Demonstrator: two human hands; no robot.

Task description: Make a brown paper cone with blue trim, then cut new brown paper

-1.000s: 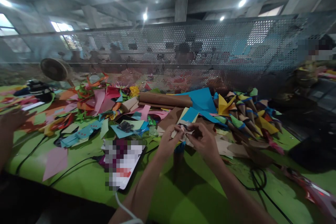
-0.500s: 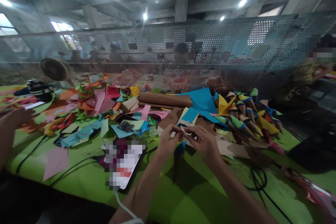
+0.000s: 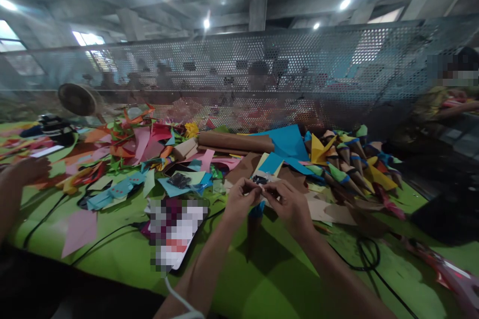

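Note:
My left hand (image 3: 238, 200) and my right hand (image 3: 289, 203) meet in front of me, thumbs and fingertips pinched together. Between the fingertips is something small and pale, too small to name. Just below them a brown paper cone (image 3: 253, 239) with a blue band (image 3: 256, 210) points downward; I cannot tell whether my lower fingers hold it. Right behind my fingertips lies a dark, shiny small piece (image 3: 260, 179) on pale paper. Blue paper strips (image 3: 272, 163) lie beyond.
A phone (image 3: 183, 234) with a white cable lies left of my forearm. Several brown cones with coloured tops (image 3: 348, 162) are piled at right. A brown paper roll (image 3: 235, 141) lies behind. Another person's hand (image 3: 30, 169) reaches in at left. Black cable (image 3: 368, 254) coils at right.
My fingertips have drawn closer together over the small piece, and the dark shiny piece shows more. At far left the other person's hand has shifted slightly. The person at right has moved their arms.

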